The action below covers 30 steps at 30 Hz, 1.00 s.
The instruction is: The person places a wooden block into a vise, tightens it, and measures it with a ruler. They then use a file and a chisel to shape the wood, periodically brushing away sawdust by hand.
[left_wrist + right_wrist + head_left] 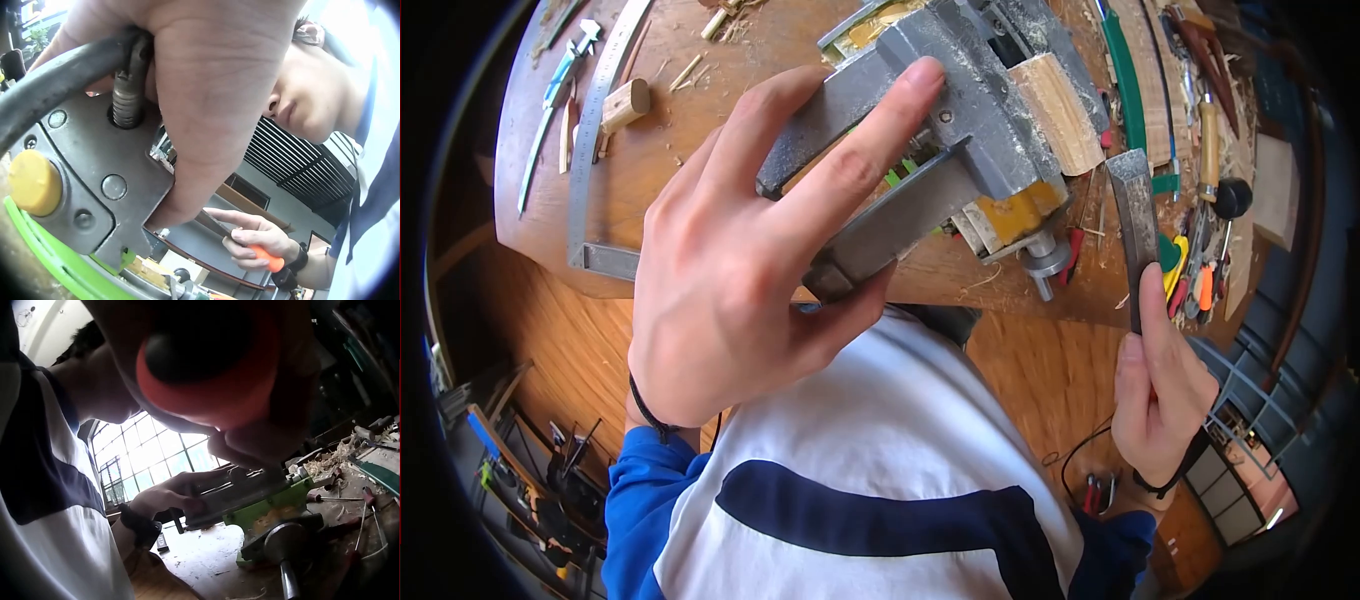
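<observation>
My left hand lies over the grey metal vise, its index finger stretched across the top and its thumb against the side bar. The left wrist view shows this hand close up beside the vise's end plate. A light wooden piece sits at the vise's right side. My right hand holds a chisel, blade pointing up and away, its tip near the wood's lower end. The chisel's orange handle shows in the left wrist view, under the right hand's fingers.
On the wooden bench lie a metal square, calipers and a short wood block at the left. A green-edged tool, a mallet-like black knob, pliers, screwdrivers and shavings crowd the right side.
</observation>
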### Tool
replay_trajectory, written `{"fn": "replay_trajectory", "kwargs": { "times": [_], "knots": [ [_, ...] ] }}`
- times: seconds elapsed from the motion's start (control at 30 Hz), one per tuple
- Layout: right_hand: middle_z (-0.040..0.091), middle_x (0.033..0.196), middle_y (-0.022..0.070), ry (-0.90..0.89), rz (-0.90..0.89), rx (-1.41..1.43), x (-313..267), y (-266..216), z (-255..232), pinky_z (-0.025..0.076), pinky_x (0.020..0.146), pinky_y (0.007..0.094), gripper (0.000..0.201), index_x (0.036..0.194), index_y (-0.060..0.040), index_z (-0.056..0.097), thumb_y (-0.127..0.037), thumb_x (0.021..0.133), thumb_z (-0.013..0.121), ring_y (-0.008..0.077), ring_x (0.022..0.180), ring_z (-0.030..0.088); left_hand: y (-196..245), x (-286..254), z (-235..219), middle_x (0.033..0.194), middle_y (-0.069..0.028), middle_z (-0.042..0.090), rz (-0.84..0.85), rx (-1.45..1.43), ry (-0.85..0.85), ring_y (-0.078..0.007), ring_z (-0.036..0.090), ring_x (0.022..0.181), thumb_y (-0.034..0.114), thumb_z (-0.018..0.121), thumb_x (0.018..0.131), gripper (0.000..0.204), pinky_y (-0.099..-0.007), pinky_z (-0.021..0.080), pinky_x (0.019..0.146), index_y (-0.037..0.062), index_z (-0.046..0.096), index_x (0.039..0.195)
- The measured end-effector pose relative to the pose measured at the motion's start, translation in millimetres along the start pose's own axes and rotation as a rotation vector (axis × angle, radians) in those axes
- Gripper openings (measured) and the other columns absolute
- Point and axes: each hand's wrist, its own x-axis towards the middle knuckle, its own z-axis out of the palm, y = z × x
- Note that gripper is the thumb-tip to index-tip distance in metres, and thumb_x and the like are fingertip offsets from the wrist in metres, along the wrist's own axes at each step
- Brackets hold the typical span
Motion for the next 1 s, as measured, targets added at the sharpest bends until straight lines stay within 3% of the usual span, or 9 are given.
{"fn": "replay_trajectory", "kwargs": {
  "times": [0.1, 0.6, 0.93, 1.0],
  "knots": [
    [0.054, 0.069, 0.0092, 0.133, 0.006, 0.041, 1, -1, 11, 0.044, 0.051, 0.0308, 0.065, 0.133, 0.0, 0.061, 0.013, 0.069, 0.061, 0.0222, 0.05, 0.044, -1, -1, 0, 0.125, -0.0186, 0.062, 0.007, 0.007, -0.002, -0.0407, 0.061, 0.107, 0.004, 0.073, 0.055, 0.083, -0.0465, 0.052, 0.089, 0.0095, 0.058, 0.137],
    [0.061, 0.075, 0.0088, 0.135, 0.013, -0.017, 2, -8, 10, 0.044, 0.051, 0.0295, 0.067, 0.132, -0.0009, 0.061, 0.012, 0.067, 0.062, 0.0219, 0.052, 0.048, -1, 0, 1, 0.129, -0.0141, 0.062, 0.014, 0.021, 0.015, -0.0392, 0.06, 0.108, 0.004, 0.074, 0.055, 0.08, -0.0455, 0.053, 0.089, 0.0075, 0.06, 0.133],
    [0.039, 0.065, 0.0053, 0.102, 0.071, -0.175, -4, -17, 10, 0.04, 0.048, 0.0313, 0.071, 0.134, -0.01, 0.062, 0.011, 0.066, 0.063, 0.0216, 0.048, 0.039, 0, 1, 3, 0.134, -0.0096, 0.061, 0.061, 0.072, -0.004, -0.0389, 0.059, 0.111, 0.002, 0.073, 0.054, 0.079, -0.0446, 0.053, 0.091, 0.0058, 0.06, 0.131],
    [0.037, 0.064, 0.0052, 0.1, 0.093, -0.22, -4, -22, 10, 0.039, 0.047, 0.0314, 0.071, 0.134, -0.011, 0.063, 0.011, 0.067, 0.063, 0.0216, 0.047, 0.038, -18, -6, 18, 0.135, -0.0098, 0.061, 0.113, 0.141, 0.083, -0.0391, 0.059, 0.111, 0.002, 0.073, 0.054, 0.079, -0.0447, 0.053, 0.091, 0.0061, 0.06, 0.131]
  ]
}}
